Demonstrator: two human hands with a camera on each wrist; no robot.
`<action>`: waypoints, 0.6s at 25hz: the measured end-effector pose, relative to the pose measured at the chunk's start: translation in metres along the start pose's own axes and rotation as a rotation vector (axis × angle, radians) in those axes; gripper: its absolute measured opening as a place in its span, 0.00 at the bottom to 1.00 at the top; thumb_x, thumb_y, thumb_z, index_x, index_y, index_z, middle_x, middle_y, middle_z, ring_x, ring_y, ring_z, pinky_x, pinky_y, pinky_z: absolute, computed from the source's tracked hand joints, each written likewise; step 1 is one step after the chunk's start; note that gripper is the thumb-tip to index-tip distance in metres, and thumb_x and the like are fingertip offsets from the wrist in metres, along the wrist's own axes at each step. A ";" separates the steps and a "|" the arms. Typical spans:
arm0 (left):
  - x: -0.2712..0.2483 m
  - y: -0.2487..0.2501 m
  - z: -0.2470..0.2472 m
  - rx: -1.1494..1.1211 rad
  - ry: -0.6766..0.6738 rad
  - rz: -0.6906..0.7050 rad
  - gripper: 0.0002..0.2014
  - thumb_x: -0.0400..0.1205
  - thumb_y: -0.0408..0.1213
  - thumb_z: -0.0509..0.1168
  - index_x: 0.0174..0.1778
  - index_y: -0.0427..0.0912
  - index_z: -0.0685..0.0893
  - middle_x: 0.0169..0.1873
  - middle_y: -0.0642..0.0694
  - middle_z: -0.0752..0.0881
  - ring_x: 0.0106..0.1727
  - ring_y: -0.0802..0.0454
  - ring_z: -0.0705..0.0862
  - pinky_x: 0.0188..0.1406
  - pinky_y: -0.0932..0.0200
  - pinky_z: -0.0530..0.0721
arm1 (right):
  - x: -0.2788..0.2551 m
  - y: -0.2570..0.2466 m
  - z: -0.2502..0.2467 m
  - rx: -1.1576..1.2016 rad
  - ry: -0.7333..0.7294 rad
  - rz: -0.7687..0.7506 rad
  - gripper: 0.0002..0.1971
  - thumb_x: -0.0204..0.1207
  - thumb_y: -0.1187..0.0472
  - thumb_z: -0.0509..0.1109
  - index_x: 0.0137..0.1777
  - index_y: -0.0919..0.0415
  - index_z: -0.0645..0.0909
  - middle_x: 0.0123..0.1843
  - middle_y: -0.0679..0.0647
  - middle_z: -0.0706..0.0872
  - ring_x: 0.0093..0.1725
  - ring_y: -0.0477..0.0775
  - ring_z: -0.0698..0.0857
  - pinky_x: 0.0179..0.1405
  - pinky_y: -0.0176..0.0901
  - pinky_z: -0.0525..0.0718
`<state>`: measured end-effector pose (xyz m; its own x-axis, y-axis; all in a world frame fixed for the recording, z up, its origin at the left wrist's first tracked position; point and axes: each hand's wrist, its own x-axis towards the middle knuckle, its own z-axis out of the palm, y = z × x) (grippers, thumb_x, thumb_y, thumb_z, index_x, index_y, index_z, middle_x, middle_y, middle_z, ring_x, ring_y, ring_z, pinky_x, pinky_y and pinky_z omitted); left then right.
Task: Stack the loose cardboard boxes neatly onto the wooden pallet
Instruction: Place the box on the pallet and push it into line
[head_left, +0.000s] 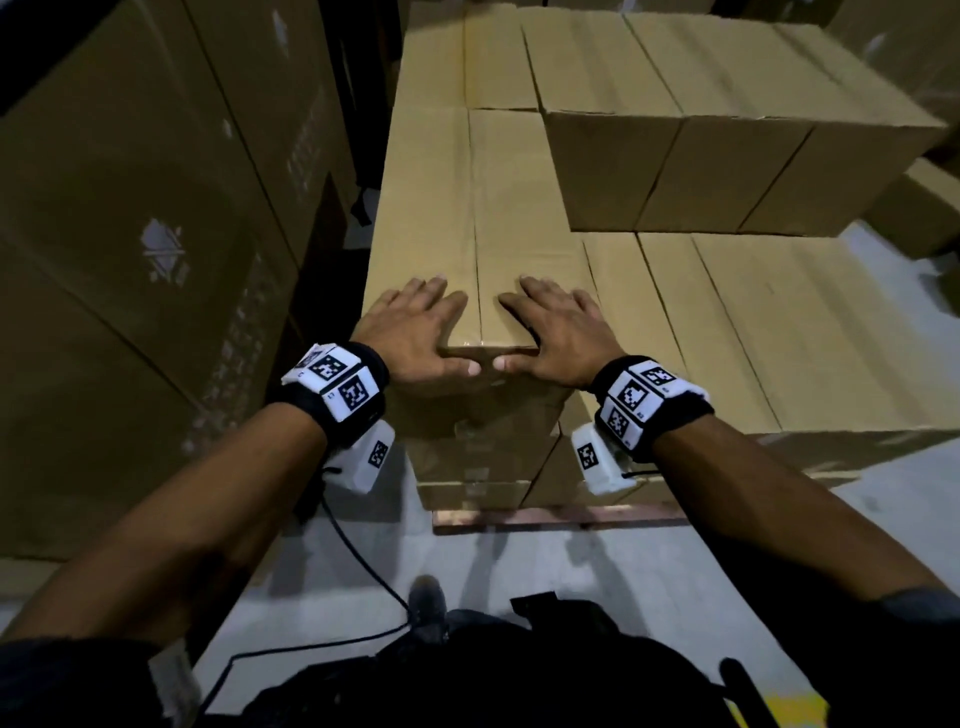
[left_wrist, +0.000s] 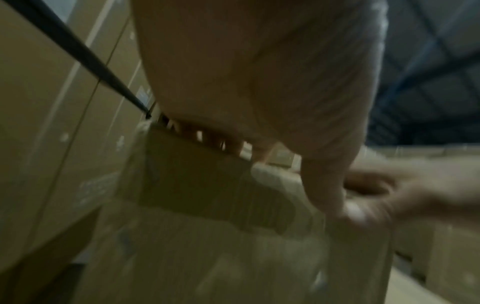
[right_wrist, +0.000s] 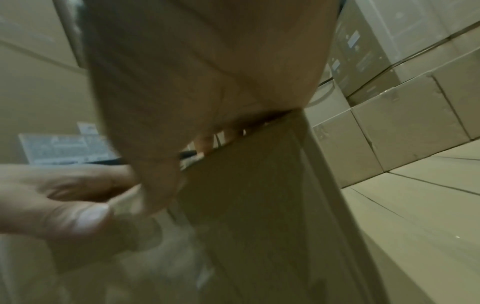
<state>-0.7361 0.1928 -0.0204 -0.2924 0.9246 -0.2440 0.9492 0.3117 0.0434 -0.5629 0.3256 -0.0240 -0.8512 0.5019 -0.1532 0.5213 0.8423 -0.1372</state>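
Cardboard box (head_left: 483, 218) — plain, under both flat hands

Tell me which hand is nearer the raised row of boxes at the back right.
Right. The right hand lies flat on the near box, closer to the raised row; the left hand presses further left.

Both arms extended forward, bare forearms, marker bands worn at the wrists. Left hand (head_left: 415, 332) and right hand (head_left: 553, 332) laid palm-down side by side, fingers straight and spread, thumbs angled inward with their tips nearly touching.
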 end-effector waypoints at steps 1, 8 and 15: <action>-0.001 0.002 0.005 0.018 0.030 -0.012 0.47 0.79 0.71 0.58 0.87 0.52 0.48 0.88 0.44 0.46 0.88 0.42 0.46 0.85 0.42 0.48 | 0.000 0.001 0.002 -0.015 0.026 -0.005 0.43 0.78 0.30 0.65 0.88 0.45 0.55 0.91 0.52 0.50 0.89 0.57 0.49 0.86 0.64 0.47; 0.001 0.016 0.012 0.004 0.161 -0.035 0.41 0.83 0.65 0.59 0.86 0.50 0.52 0.87 0.43 0.51 0.87 0.42 0.51 0.85 0.43 0.51 | -0.001 0.015 0.001 -0.012 0.070 -0.014 0.40 0.79 0.33 0.67 0.87 0.46 0.59 0.90 0.53 0.55 0.89 0.58 0.54 0.85 0.65 0.51; 0.003 0.022 0.014 -0.008 0.188 -0.048 0.41 0.81 0.65 0.61 0.86 0.51 0.54 0.87 0.43 0.52 0.87 0.42 0.51 0.85 0.43 0.51 | -0.003 0.017 0.002 0.024 0.079 0.000 0.40 0.79 0.36 0.69 0.87 0.45 0.59 0.91 0.52 0.54 0.89 0.57 0.52 0.85 0.66 0.48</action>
<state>-0.7139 0.1990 -0.0339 -0.3549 0.9330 -0.0604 0.9328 0.3577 0.0440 -0.5509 0.3381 -0.0279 -0.8527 0.5168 -0.0756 0.5220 0.8378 -0.1604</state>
